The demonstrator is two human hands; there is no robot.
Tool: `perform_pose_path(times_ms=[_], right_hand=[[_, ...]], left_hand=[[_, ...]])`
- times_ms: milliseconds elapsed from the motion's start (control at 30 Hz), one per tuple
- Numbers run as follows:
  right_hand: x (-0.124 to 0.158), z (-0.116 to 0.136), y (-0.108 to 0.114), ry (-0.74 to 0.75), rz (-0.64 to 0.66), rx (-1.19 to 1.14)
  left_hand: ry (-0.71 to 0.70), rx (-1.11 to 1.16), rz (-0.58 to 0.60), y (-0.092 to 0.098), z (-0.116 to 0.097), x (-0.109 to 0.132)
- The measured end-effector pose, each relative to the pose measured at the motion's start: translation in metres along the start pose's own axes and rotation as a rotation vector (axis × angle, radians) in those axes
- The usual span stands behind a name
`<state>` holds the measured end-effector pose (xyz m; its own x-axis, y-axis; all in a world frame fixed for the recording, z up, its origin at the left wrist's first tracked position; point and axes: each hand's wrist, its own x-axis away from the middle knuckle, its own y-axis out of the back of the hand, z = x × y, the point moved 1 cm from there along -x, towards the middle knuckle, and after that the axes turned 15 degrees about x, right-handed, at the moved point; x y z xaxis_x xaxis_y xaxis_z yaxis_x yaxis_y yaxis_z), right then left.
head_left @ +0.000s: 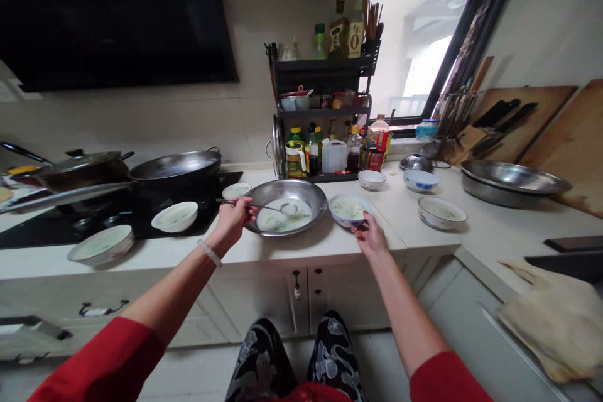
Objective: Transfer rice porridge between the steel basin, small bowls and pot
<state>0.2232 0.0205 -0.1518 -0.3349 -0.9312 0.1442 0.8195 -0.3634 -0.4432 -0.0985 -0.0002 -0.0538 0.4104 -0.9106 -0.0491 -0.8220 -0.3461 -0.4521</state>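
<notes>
Left grip (237, 215): closed, thumb and fingers pinched together on the handle of a metal ladle (288, 208). I see the ladle's head over the pale liquid in a wide metal basin (286, 186); whether it is dipped I cannot tell.

Right grip (370, 233): partly closed, thumb at the near right rim of a blue-rimmed bowl (342, 222), fingers against its side. Contents: pale liquid with green bits. I cannot tell whether this bowl is borne by the fingers or by the tabletop (301, 249).

Basin: on the tabletop, between both grips, just left of the blue-rimmed bowl.

Left of basin: small bowl (230, 196), just beside it; white bowl (176, 227) and large bowl (121, 246), farther left; all three filled.

Right of the blue-rimmed bowl: patterned bowl (441, 222), filled; behind it, blue-and-white bowl (421, 186) and little white bowl (372, 186), contents unclear to me.

On the stove (146, 235): wok (175, 173) and lidded pot (89, 173).
</notes>
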Motion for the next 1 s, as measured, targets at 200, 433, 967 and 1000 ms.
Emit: perform_pose_path(times_ms=[200, 433, 967, 1000], right_hand=[[-0.001, 0.000, 0.000, -0.006, 0.001, 0.010], [-0.002, -0.002, 0.001, 0.011, 0.026, 0.002], [-0.002, -0.002, 0.002, -0.002, 0.044, -0.016], [-0.002, -0.002, 0.002, -0.002, 0.042, -0.012]], left_hand=[[0.004, 0.049, 0.067, -0.024, -0.012, 0.006], [0.046, 0.094, 0.143, -0.069, -0.016, 0.013], [-0.203, -0.223, 0.657, -0.108, 0.019, 0.047], [-0.263, -0.285, 0.732, -0.106, 0.021, 0.050]])
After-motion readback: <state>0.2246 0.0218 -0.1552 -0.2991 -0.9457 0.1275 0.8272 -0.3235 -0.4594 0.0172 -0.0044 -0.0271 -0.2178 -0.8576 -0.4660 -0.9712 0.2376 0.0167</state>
